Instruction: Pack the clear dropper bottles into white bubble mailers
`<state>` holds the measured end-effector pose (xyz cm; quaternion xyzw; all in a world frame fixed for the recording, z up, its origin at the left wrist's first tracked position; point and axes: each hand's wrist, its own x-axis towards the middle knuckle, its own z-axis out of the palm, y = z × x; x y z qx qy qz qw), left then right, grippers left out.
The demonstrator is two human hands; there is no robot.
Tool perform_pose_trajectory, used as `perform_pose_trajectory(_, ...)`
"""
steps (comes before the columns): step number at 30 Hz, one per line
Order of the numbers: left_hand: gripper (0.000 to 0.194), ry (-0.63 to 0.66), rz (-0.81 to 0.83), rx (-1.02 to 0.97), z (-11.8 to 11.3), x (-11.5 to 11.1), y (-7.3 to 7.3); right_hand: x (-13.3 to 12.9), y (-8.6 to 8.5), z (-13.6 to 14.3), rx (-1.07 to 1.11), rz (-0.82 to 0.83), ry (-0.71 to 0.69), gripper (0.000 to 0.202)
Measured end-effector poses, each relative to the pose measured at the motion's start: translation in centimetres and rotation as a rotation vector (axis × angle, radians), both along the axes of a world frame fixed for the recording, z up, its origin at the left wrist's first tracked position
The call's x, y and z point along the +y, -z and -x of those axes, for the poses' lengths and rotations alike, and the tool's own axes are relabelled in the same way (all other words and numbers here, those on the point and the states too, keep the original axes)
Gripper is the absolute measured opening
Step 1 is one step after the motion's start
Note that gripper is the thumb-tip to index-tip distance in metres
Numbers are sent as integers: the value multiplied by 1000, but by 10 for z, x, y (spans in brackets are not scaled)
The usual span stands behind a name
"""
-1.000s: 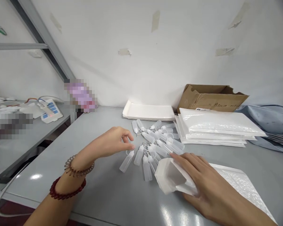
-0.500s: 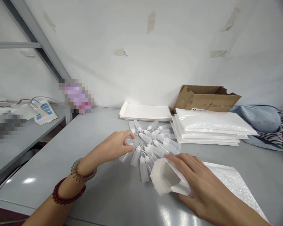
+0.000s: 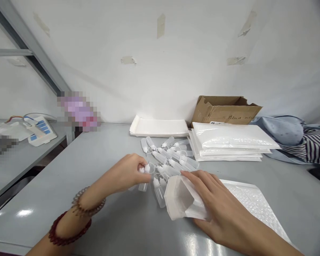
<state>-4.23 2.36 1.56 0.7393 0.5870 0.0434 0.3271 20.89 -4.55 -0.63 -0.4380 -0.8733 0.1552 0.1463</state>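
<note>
My left hand (image 3: 129, 173) is closed around the necks of small clear plastic dropper bottles (image 3: 143, 187) with white tips. At least two are in its fingers, with their bodies hanging below. Beside it lies a loose heap of similar bottles (image 3: 160, 193), some with thin loops at the caps. My right hand (image 3: 216, 208) grips a white padded mailer (image 3: 173, 201), whose mouth gapes toward the left, facing the heap. Another white bubble-textured surface (image 3: 256, 201) lies under my right forearm; whether it belongs to the same mailer I cannot tell.
Flat white mailers (image 3: 160, 127) lie against the wall. At the right back are a stack of filled white mailers (image 3: 232, 137), an open cardboard box (image 3: 225, 112) and blue cloth (image 3: 280, 131). A white device with blue keys (image 3: 41, 131) sits on the left table.
My left hand has closed on bottles and gathered them from the near left of the heap. My right hand still grips the mailer. The view has shifted slightly to the right.
</note>
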Motion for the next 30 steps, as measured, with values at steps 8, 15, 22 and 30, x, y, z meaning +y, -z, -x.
perform_pose_trajectory(8, 16, -33, 205, -331, 3, -5, -28, 1, 1, 3, 17, 3, 24, 73)
perform_pose_trajectory(15, 25, -44, 290, -627, -16, -21, -16, -2, 4, 9, 58, -17, 20, 76)
perform_pose_trajectory(22, 21, 225, 88, -624, -28, -31, -6, 3, 5, 7, 116, 76, 42, 74)
perform_pose_trajectory(30, 33, 312, 9, -542, -6, -23, -9, 2, 1, 7, 151, 121, 30, 72)
